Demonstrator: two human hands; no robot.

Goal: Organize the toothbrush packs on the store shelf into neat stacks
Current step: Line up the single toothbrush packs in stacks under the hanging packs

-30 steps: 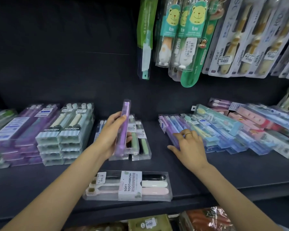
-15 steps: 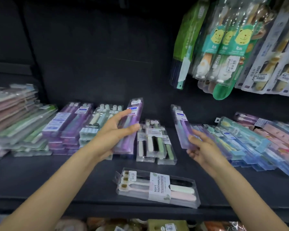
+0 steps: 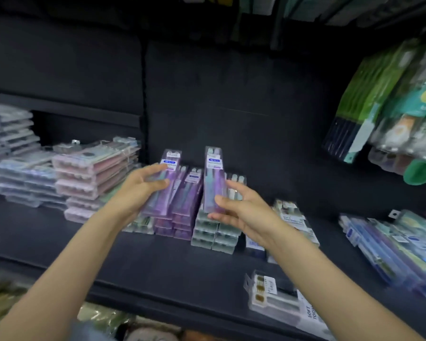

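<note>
My left hand holds a purple toothbrush pack over the purple stack on the dark shelf. My right hand holds a second purple and teal pack nearly upright, just right of that stack and above the pale green and white stack. The two packs stand side by side, a little apart. The picture is blurred.
Pink packs and clear packs are stacked at the left. A loose "Soft Toothbrush" pack lies near the front edge. Blue packs sprawl at the right. Hanging packs dangle at the upper right.
My view has swung left. My right hand has carried a purple pack from the right pile over to the purple stack. My left hand has brought its pack above that stack.
</note>
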